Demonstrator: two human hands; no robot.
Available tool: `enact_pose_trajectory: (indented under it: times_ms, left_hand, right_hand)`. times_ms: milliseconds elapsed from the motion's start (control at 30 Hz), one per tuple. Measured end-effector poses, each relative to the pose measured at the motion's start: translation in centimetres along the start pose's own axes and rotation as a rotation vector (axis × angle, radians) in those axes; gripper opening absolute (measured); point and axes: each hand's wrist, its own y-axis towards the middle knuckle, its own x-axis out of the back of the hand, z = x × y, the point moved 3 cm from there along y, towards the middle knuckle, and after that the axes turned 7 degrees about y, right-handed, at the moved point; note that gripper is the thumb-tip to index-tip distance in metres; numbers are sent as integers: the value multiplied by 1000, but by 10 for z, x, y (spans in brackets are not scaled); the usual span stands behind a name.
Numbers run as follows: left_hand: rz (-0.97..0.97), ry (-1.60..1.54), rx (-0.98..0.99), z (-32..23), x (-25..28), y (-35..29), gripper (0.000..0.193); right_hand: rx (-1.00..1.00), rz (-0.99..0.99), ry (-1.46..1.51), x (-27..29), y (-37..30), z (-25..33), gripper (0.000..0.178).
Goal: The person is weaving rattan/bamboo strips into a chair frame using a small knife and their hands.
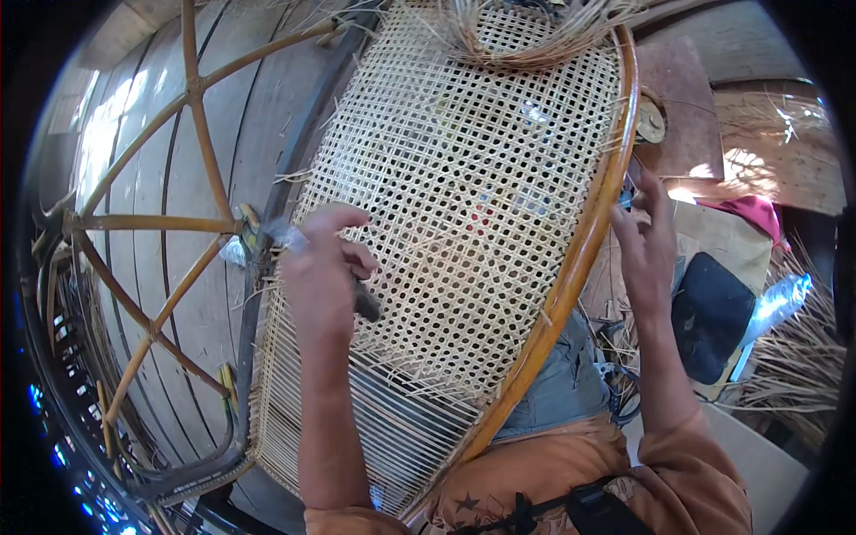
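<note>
A woven cane panel [464,169] on a curved frame lies across my lap. Its upper part is a pale open mesh; bare parallel strands [406,406] run across the lower part. Over the panel's left side my left hand [316,267] is closed around a short dark tool [366,301], whose end sticks out below the fingers. The rest of the tool is hidden, so its kind is unclear. Past the glossy brown rattan rim [584,236], my right hand [646,245] is raised with fingers bent and apart. I see nothing held in it.
A bundle of loose cane strands [526,58] rests on the panel's far end. Left of it stand crossed rattan poles [192,98] over a plank floor [259,98]. At right are a dark flat pad [711,316], a clear plastic bottle [777,305], a red cloth [753,214] and scattered strips [802,366].
</note>
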Motion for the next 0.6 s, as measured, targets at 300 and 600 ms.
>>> enact_pose_trajectory:
  times_ms: [300, 600]
  left_hand:
    - [272, -1408, 212, -39, -106, -90, 58]
    - [276, 29, -50, -25, -92, -31, 36]
  right_hand:
    - [-614, 437, 1154, -30, -85, 52, 50]
    - [-141, 322, 1382, -44, 25, 58, 23]
